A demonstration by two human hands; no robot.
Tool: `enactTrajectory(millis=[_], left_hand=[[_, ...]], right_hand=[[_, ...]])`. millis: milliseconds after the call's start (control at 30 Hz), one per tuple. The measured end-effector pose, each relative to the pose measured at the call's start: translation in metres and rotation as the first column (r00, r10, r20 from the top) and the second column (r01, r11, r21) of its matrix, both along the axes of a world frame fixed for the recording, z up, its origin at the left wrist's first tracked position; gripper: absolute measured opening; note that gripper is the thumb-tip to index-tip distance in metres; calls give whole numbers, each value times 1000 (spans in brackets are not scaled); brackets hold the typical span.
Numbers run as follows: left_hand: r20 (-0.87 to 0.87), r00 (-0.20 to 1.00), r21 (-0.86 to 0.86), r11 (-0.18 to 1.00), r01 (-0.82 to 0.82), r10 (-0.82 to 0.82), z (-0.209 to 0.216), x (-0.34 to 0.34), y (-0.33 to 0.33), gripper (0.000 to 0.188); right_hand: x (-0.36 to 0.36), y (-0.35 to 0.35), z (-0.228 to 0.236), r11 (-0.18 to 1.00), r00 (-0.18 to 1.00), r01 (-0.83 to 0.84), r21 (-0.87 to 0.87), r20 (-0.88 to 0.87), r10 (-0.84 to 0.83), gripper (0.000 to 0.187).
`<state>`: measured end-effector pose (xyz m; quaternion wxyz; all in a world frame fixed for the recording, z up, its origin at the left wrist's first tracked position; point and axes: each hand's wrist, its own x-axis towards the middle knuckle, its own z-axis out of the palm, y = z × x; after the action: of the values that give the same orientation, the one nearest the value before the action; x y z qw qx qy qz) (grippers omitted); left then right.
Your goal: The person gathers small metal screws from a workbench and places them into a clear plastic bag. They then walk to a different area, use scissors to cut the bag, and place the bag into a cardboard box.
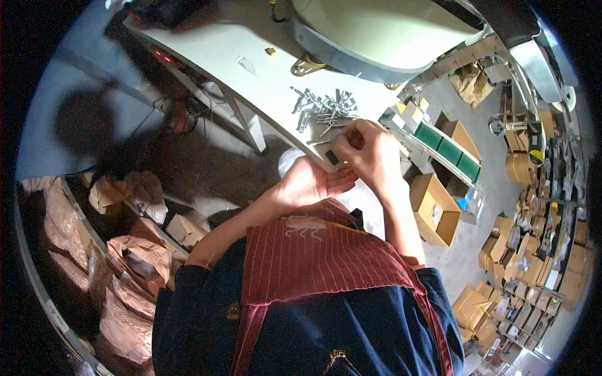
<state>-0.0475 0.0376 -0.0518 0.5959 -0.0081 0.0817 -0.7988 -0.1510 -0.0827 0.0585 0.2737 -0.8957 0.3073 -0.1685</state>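
My left hand (309,183) is palm up just below the near edge of the white table (207,45), its fingers stretched out toward the right. Over it, at the table's corner, my right hand (371,152) is closed, with thumb and fingertips pressed together. Whatever it may pinch is hidden by the fingers. A small dark rectangular panel (332,156) shows on the table's edge beside those fingertips. Just beyond my hands lies a loose pile of slim metal fasteners (326,108), which look like bolts or anchors.
A large pale rounded machine (382,31) overhangs the table's far side. A small clear plastic piece (246,64) and a small brown block (270,51) lie on the tabletop. Right are a green-topped conveyor (446,152) and an open cardboard box (435,210); wrapped bundles (128,313) fill the lower left.
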Motion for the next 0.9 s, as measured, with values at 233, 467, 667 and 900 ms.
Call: enactTrajectory(millis=[233, 467, 667, 900], left_hand=[[-126, 989, -178, 979, -96, 75, -9, -4, 5, 55], [21, 993, 26, 993, -114, 113, -1, -9, -4, 56], [-37, 981, -51, 980, -193, 191, 11, -14, -16, 60], [-15, 971, -37, 970, -238, 238, 9, -22, -19, 60]], right_hand=[[-22, 13, 9, 982, 992, -125, 142, 48, 119, 21], [-16, -16, -14, 852, 988, -51, 521, 151, -33, 21], [-18, -21, -13, 644, 919, -156, 749, 349, -184, 14], [-13, -5, -3, 999, 999, 50, 4, -22, -50, 25]])
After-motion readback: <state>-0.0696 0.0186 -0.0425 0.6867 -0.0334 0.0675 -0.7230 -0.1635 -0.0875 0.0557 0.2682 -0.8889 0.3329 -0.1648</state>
